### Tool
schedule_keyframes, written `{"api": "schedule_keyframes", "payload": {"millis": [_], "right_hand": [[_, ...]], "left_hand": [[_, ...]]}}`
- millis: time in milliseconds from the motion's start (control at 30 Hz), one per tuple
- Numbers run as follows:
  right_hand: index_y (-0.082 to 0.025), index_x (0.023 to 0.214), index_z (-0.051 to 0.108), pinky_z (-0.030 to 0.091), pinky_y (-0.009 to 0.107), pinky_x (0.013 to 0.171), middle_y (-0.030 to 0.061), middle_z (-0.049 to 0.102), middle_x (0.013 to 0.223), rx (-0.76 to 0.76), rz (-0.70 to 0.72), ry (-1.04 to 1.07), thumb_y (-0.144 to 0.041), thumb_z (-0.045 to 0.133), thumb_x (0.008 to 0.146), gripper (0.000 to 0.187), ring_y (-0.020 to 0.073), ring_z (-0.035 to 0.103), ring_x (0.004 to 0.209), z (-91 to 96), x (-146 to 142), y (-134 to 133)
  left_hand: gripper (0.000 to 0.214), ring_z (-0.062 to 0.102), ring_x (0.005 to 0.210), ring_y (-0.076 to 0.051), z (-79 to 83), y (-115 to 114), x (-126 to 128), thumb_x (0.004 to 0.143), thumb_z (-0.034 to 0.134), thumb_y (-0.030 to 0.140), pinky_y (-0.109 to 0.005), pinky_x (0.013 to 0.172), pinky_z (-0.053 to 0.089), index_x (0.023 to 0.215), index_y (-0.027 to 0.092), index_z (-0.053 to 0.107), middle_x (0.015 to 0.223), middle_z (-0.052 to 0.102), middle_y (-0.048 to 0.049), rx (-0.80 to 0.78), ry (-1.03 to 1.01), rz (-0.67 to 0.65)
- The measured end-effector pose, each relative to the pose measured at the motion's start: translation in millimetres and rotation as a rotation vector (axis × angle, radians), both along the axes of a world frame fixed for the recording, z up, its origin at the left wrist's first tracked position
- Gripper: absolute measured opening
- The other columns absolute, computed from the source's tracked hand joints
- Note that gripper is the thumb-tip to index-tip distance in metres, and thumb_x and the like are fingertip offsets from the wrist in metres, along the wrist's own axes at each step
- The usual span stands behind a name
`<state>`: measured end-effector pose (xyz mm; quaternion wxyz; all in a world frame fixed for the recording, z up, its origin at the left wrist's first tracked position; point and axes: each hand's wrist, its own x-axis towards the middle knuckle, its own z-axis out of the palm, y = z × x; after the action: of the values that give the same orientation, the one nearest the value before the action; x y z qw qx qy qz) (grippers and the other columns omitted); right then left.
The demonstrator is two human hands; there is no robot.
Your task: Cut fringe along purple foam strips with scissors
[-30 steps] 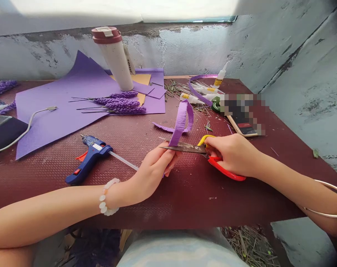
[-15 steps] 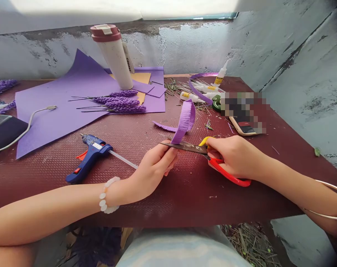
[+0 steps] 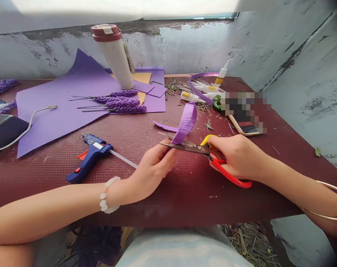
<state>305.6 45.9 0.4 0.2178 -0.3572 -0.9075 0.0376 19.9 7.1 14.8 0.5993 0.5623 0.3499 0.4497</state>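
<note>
My left hand [image 3: 154,169] pinches the lower end of a purple paper strip [image 3: 186,123] that curls up and away over the dark red table [image 3: 185,193]. My right hand [image 3: 238,156] grips scissors [image 3: 210,155] with one yellow and one red handle loop. The blades point left and close across the strip just above my left fingers. Fine cuts fringe the strip's edge.
A blue glue gun [image 3: 90,155] lies left of my hands. Purple sheets [image 3: 65,104] carry finished lavender sprigs [image 3: 121,104] and a white tumbler with a red lid [image 3: 114,55]. Glue bottles [image 3: 210,87], a phone [image 3: 245,126] and plant bits lie at back right. A cable [image 3: 26,124] runs at left.
The scissors have snipped along the strip and shifted slightly right. The strip's free end has flattened and turned from a tall loop into a lower curl.
</note>
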Motion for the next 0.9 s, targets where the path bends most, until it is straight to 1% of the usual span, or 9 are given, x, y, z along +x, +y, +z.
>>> {"api": "schedule_keyframes", "payload": {"millis": [67,100,167,267,400,567,733,833,900], "right_hand": [[-0.03,0.1,0.065,0.037,0.035,0.056,-0.0077,0.057,0.061,0.018,0.012,0.015,-0.042,0.059,0.109,0.016,0.0192,0.053,0.047,1.7,-1.5,0.8],[-0.029,0.104,0.067,0.037,0.035,0.056,-0.0072,0.059,0.063,0.028,0.005,0.024,-0.052,0.061,0.112,0.025,0.0195,0.053,0.047,3.5,-2.5,1.2],[-0.028,0.108,0.07,0.04,0.036,0.057,-0.0028,0.068,0.07,0.034,-0.026,0.019,-0.073,0.062,0.114,0.047,0.0218,0.061,0.052,9.0,-4.4,1.9],[-0.026,0.112,0.069,0.047,0.038,0.061,0.0046,0.078,0.081,-0.019,-0.05,-0.039,-0.096,0.063,0.108,0.07,0.0282,0.073,0.063,18.1,-6.8,2.6],[-0.028,0.113,0.065,0.047,0.039,0.058,0.0041,0.077,0.08,-0.139,-0.042,-0.104,-0.115,0.063,0.094,0.089,0.0309,0.073,0.061,23.5,-9.1,3.3],[-0.03,0.109,0.06,0.051,0.039,0.062,0.0045,0.078,0.083,-0.21,-0.033,-0.086,-0.122,0.065,0.084,0.095,0.0341,0.077,0.067,24.4,-11.6,3.7],[-0.034,0.101,0.052,0.04,0.035,0.056,-0.0068,0.061,0.067,-0.268,-0.013,-0.048,-0.116,0.071,0.088,0.085,0.0251,0.061,0.051,20.3,-15.3,2.8],[-0.035,0.099,0.049,0.035,0.035,0.054,-0.009,0.055,0.063,-0.22,-0.028,0.024,-0.121,0.06,0.088,0.087,0.0218,0.052,0.046,15.7,-14.8,1.9],[-0.034,0.1,0.051,0.036,0.036,0.053,-0.0065,0.059,0.065,-0.159,-0.039,0.022,-0.122,0.055,0.089,0.089,0.0229,0.055,0.048,15.0,-12.2,1.6]], "left_hand": [[0.059,0.032,0.053,-0.009,0.1,0.0,-0.3,0.111,0.087,0.057,-0.025,0.049,0.032,0.076,0.028,0.05,0.062,0.04,0.0103,0.017,0.017,0.002],[0.059,0.034,0.053,-0.009,0.1,0.1,-0.7,0.111,0.087,0.056,-0.025,0.049,0.032,0.075,0.028,0.049,0.061,0.041,0.01,0.025,0.032,0.003],[0.058,0.036,0.052,-0.009,0.1,0.7,-1.6,0.111,0.086,0.054,-0.026,0.049,0.032,0.075,0.029,0.049,0.06,0.043,0.0098,0.032,0.06,0.004],[0.054,0.037,0.052,-0.009,0.5,1.8,-2.1,0.112,0.083,0.051,-0.026,0.051,0.033,0.076,0.029,0.049,0.06,0.043,0.0104,0.036,0.078,0.005],[0.049,0.037,0.052,-0.009,1.8,2.2,-0.7,0.11,0.08,0.049,-0.025,0.051,0.034,0.078,0.029,0.049,0.06,0.043,0.0113,-0.007,0.088,-0.008],[0.049,0.038,0.052,-0.01,4.5,1.6,0.7,0.11,0.076,0.05,-0.027,0.053,0.036,0.077,0.03,0.046,0.06,0.044,0.0102,-0.029,0.128,-0.025],[0.05,0.042,0.054,-0.011,6.6,1.4,-0.5,0.113,0.073,0.052,-0.029,0.056,0.037,0.078,0.029,0.046,0.058,0.046,0.009,0.0,0.165,-0.032],[0.046,0.04,0.054,-0.01,5.6,0.9,-1.6,0.113,0.075,0.046,-0.027,0.055,0.038,0.08,0.029,0.048,0.06,0.046,0.0102,-0.018,0.098,-0.059],[0.043,0.039,0.054,-0.009,4.0,0.5,-2.1,0.112,0.076,0.041,-0.026,0.055,0.038,0.082,0.029,0.05,0.062,0.046,0.011,-0.039,0.043,-0.069]]}}
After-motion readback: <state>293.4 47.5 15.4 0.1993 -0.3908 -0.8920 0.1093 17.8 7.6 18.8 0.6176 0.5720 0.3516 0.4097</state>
